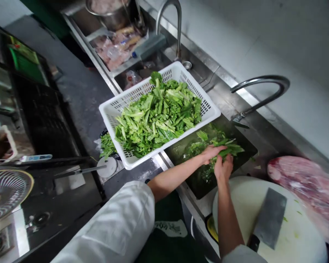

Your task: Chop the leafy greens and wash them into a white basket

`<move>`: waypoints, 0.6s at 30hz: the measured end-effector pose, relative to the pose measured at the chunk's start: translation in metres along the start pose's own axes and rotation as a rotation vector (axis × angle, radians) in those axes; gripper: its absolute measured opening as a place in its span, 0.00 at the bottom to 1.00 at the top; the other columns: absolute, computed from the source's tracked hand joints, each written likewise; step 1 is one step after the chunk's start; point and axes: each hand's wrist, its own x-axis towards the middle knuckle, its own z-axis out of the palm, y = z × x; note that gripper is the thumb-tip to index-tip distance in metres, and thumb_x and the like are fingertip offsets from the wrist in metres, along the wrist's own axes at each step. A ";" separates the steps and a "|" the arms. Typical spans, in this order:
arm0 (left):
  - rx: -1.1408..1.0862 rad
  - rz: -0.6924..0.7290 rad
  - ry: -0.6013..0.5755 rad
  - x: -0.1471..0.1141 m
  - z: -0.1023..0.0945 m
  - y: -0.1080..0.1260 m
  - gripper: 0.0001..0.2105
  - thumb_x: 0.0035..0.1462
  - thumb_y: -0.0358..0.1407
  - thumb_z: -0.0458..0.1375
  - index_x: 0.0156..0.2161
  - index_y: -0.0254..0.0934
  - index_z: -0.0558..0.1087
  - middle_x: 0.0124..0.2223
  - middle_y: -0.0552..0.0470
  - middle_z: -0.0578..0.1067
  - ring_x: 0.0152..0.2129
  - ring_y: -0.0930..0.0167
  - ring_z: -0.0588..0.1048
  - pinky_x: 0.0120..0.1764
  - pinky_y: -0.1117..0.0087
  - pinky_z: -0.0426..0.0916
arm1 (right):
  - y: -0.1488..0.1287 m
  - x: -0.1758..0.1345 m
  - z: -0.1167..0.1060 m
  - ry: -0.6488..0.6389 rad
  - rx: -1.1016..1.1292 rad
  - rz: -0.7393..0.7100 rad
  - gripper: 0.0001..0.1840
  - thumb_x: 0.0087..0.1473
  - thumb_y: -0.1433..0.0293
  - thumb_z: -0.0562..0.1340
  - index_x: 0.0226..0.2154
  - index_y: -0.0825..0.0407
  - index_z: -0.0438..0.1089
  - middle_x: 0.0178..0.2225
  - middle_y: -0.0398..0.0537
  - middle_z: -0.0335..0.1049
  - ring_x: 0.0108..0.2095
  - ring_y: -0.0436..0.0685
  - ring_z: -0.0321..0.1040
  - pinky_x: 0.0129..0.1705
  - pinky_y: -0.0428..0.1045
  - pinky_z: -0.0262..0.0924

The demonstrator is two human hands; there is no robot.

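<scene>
Both of my hands are over a water-filled sink (186, 179), closed around one bunch of leafy greens (234, 149). My left hand (211, 153) grips the bunch from the far side, thumb side up. Below it, my right hand (223, 166) has its fingers curled at the lower edge of the same leaves. More greens float in the water under them. Just beyond the hands, a white perforated basket (160, 152) heaped with cut greens (159, 113) rests across the sink edges.
A cleaver (271, 217) lies on a round white chopping board (244, 197) at the right, beside a large piece of raw meat (304, 182). A curved faucet (263, 82) overhangs the sink. Farther sinks hold packaged meat (115, 47) and a metal pot (112, 18).
</scene>
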 end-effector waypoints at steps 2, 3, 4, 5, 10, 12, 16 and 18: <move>-0.106 0.064 0.005 -0.025 0.006 0.043 0.12 0.53 0.47 0.65 0.34 0.41 0.76 0.42 0.43 0.81 0.35 0.64 0.78 0.44 0.57 0.74 | -0.036 0.008 -0.022 0.089 0.028 -0.187 0.28 0.59 0.59 0.52 0.53 0.58 0.70 0.54 0.69 0.69 0.58 0.72 0.64 0.60 0.66 0.58; -0.160 0.130 -0.010 -0.041 0.003 0.068 0.09 0.55 0.43 0.65 0.35 0.41 0.77 0.43 0.44 0.81 0.35 0.66 0.79 0.47 0.59 0.74 | -0.058 0.011 -0.030 0.116 0.055 -0.284 0.27 0.59 0.59 0.53 0.54 0.58 0.69 0.55 0.68 0.69 0.59 0.72 0.63 0.60 0.66 0.57; -0.199 0.213 -0.024 -0.060 -0.003 0.093 0.06 0.57 0.39 0.64 0.35 0.39 0.77 0.44 0.44 0.81 0.35 0.68 0.79 0.49 0.62 0.73 | -0.083 0.015 -0.037 0.130 0.088 -0.379 0.26 0.59 0.60 0.53 0.54 0.56 0.69 0.55 0.67 0.69 0.60 0.71 0.63 0.61 0.66 0.57; -0.208 0.304 -0.027 -0.080 -0.014 0.118 0.05 0.59 0.37 0.62 0.36 0.38 0.77 0.44 0.44 0.81 0.34 0.70 0.78 0.49 0.63 0.73 | -0.110 0.018 -0.040 0.130 0.126 -0.470 0.26 0.60 0.59 0.54 0.55 0.55 0.68 0.56 0.66 0.69 0.60 0.70 0.63 0.61 0.66 0.57; 0.033 0.731 0.115 -0.164 -0.115 0.218 0.11 0.64 0.38 0.60 0.45 0.31 0.77 0.46 0.43 0.81 0.40 0.70 0.79 0.53 0.62 0.72 | -0.250 0.046 -0.020 -0.113 0.374 -0.845 0.21 0.63 0.58 0.54 0.52 0.51 0.70 0.52 0.57 0.73 0.55 0.64 0.68 0.59 0.60 0.62; 0.189 0.811 0.215 -0.176 -0.166 0.237 0.20 0.66 0.45 0.58 0.52 0.30 0.74 0.51 0.42 0.79 0.48 0.64 0.78 0.58 0.57 0.68 | -0.294 0.064 0.004 -0.293 0.384 -0.911 0.21 0.65 0.57 0.53 0.52 0.51 0.70 0.51 0.55 0.74 0.53 0.61 0.70 0.58 0.58 0.63; 0.714 0.663 0.461 -0.176 -0.245 0.232 0.31 0.61 0.55 0.60 0.58 0.32 0.72 0.63 0.37 0.69 0.65 0.50 0.63 0.65 0.43 0.55 | -0.333 0.099 0.056 -0.580 0.090 -0.937 0.25 0.61 0.57 0.61 0.56 0.53 0.69 0.55 0.56 0.72 0.57 0.63 0.67 0.62 0.59 0.60; 0.999 0.377 0.572 -0.174 -0.264 0.218 0.37 0.55 0.57 0.65 0.61 0.33 0.70 0.70 0.32 0.58 0.68 0.39 0.50 0.63 0.32 0.49 | -0.329 0.113 0.069 -0.658 -0.101 -0.944 0.30 0.54 0.60 0.67 0.57 0.53 0.69 0.57 0.57 0.71 0.58 0.65 0.66 0.64 0.60 0.57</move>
